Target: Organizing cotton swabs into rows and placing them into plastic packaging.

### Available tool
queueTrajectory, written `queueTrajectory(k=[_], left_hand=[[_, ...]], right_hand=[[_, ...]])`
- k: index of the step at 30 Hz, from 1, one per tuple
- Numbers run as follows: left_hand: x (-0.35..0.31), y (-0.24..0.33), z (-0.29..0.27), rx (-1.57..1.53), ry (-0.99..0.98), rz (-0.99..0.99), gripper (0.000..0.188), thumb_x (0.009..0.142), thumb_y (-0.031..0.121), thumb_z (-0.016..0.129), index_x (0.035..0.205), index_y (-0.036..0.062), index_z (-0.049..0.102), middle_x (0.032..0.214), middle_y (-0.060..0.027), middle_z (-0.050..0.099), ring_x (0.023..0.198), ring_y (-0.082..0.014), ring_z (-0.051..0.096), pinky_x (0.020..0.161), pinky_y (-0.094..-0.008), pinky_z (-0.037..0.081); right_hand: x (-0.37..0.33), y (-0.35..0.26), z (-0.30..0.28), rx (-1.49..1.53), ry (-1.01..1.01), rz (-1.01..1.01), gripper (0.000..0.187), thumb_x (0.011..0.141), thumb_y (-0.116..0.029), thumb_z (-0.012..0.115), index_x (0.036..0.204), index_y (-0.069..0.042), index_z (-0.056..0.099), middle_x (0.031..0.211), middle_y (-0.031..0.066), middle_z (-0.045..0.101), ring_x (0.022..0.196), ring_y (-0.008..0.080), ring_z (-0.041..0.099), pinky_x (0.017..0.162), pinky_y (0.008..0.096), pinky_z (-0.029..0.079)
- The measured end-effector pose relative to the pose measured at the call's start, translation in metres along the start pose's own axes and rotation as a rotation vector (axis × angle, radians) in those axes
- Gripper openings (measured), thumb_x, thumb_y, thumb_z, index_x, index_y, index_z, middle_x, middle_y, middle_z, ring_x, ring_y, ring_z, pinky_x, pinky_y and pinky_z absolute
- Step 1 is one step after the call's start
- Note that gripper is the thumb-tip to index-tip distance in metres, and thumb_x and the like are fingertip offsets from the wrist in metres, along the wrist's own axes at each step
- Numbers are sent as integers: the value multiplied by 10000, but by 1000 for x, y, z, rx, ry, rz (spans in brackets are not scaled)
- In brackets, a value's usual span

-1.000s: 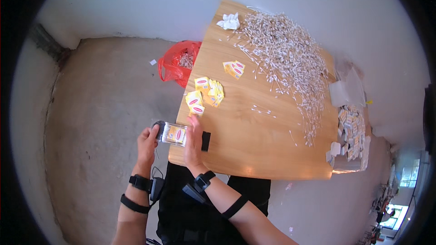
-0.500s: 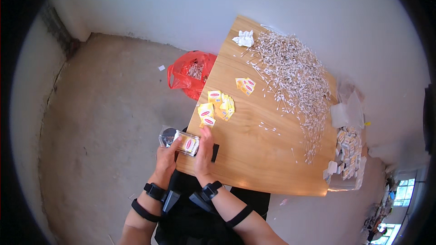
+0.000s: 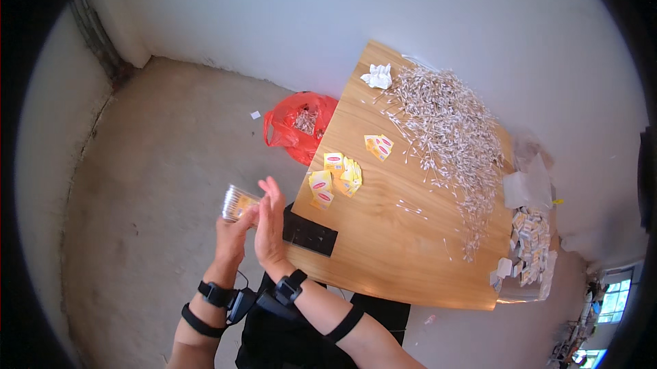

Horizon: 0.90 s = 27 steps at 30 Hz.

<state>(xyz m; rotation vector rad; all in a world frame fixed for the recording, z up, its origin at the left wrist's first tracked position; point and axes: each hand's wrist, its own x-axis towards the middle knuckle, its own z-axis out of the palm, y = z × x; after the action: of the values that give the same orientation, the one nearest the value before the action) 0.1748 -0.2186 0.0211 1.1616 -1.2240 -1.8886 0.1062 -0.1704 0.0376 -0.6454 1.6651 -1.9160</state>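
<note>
Off the left edge of the wooden table (image 3: 369,249), a person's left hand (image 3: 231,237) grips a cotton-swab pack (image 3: 235,199), apparently by one end to leave the rest exposed; it shows neat parallel white rows and a yellow-orange patch. Alongside, the right hand (image 3: 271,225) holds its fingers straight and close together, perhaps as a guard.
</note>
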Motion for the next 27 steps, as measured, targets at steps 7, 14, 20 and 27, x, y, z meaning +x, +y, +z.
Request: queueTrajectory(k=[7, 14, 20, 27], left_hand=[[-52, 56, 4, -245, -164, -42, 275, 916, 151, 612, 1169, 52, 568, 1015, -30, 648, 889, -117, 628, 734, -247, 504], [-82, 27, 40, -372, -296, -309, 259, 878, 148, 675, 1117, 80, 601, 970, -22, 659, 792, -97, 621, 566, -202, 447], [-97, 12, 74, -458, -387, -535, 286, 874, 157, 683, 1137, 107, 582, 972, -11, 667, 764, -80, 629, 485, -171, 394], [-104, 8, 115, -438, -428, -520, 281, 883, 161, 673, 1141, 105, 578, 969, -11, 664, 759, -74, 626, 490, -171, 397]], right_hand=[[-8, -76, -44, 139, -265, -137, 370, 954, -38, 488, 1319, 8, 450, 1348, 135, 422, 1312, 213, 385, 1100, 366, 301], [-29, -71, -133, 44, -391, 36, 161, 863, -50, 654, 1020, -28, 621, 980, 47, 547, 882, 126, 574, 788, 265, 485], [-51, -71, -181, -7, -275, -18, 106, 844, -32, 677, 931, -21, 619, 910, 30, 544, 812, 106, 572, 742, 249, 483], [-71, -89, -198, 116, 11, 53, 243, 877, -13, 639, 1098, 1, 537, 926, 44, 576, 840, 88, 575, 764, 226, 486]])
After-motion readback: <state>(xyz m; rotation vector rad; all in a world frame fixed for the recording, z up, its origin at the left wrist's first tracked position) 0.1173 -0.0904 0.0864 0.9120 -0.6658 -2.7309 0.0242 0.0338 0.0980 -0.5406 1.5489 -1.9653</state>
